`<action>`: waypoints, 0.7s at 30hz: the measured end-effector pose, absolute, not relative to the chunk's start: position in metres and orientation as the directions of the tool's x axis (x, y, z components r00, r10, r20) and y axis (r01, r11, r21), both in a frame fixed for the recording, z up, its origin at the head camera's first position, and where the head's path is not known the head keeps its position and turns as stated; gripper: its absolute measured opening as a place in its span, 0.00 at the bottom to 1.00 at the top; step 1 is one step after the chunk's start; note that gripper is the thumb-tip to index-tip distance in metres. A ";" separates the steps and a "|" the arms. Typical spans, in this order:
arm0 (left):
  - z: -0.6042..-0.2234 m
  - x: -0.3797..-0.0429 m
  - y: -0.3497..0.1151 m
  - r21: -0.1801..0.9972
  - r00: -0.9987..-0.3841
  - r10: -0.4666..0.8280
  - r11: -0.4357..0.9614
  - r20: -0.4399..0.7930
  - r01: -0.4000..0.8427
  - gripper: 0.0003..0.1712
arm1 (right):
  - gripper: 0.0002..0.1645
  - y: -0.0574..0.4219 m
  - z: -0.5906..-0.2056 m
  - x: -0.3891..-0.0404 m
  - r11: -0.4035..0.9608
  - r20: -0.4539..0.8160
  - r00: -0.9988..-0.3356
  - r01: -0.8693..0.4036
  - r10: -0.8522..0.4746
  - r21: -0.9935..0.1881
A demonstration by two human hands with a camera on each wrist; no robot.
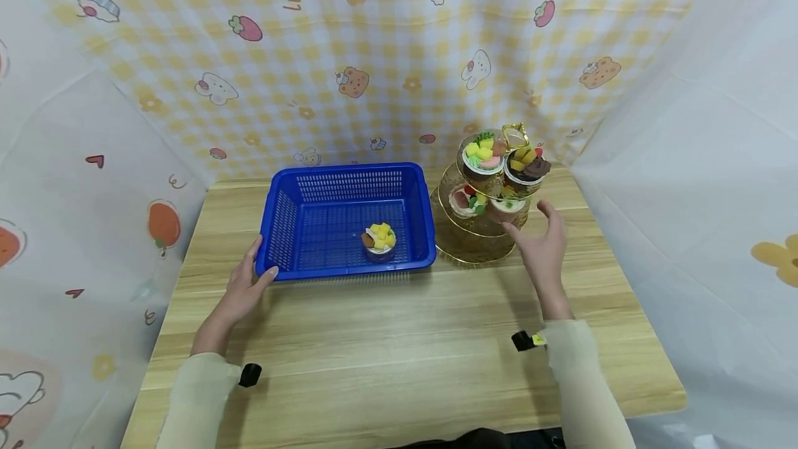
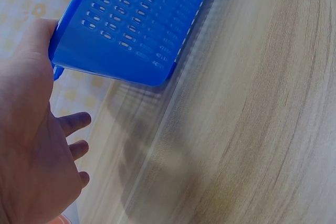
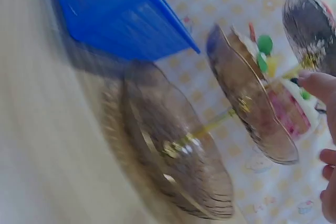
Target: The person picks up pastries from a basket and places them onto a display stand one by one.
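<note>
At the front left corner of the blue plastic basket [image 1: 330, 234], my left hand [image 1: 240, 289] holds the rim with the thumb over the edge; its lower fingers [image 2: 79, 150] hang apart below. A small toy dessert cup [image 1: 380, 238] topped with yellow cubes stands inside the basket. My right hand [image 1: 545, 248] reaches to the right side of a three-tier stand [image 1: 470, 249], thumb and fingers spread. Its thumb comes right up to a pink-sided dessert cup [image 3: 289, 108] on the middle tier. Beside that cup sits another with a creamy top [image 1: 464, 201].
On the stand's top tier are a fruit-topped cup [image 1: 483, 154] and a chocolate-topped cup [image 1: 526, 166], near a gold handle [image 1: 515, 136]. The bottom tier [image 3: 178, 145] shows bare. A checked cloth [image 1: 386, 40] hangs behind the wooden table [image 1: 374, 352].
</note>
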State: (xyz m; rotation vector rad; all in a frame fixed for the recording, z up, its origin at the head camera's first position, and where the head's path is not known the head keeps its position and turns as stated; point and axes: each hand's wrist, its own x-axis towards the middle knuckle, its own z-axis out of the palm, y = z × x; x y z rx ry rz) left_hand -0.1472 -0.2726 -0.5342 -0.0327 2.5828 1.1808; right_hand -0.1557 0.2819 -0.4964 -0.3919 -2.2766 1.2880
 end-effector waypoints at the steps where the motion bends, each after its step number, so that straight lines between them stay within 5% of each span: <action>1: -0.534 -0.147 -0.273 0.737 -0.955 0.103 0.661 -0.278 -0.142 0.47 | 0.47 0.278 -0.498 -0.149 0.509 0.298 -0.823 -0.013 0.484 -0.861; 6: -0.534 -0.146 -0.272 0.737 -0.954 0.105 0.661 -0.280 -0.143 0.47 | 0.38 0.248 -0.512 -0.119 0.516 0.452 -0.762 -0.182 0.464 -0.837; 12: -0.532 -0.146 -0.272 0.734 -0.954 0.106 0.664 -0.281 -0.142 0.46 | 0.32 0.207 -0.515 -0.113 0.550 0.566 -0.793 -0.375 0.226 -0.746; 21: -0.533 -0.146 -0.273 0.750 -0.959 0.122 0.651 -0.255 -0.117 0.46 | 0.37 0.151 -0.484 -0.155 0.657 0.377 -0.890 -0.447 -0.257 -0.607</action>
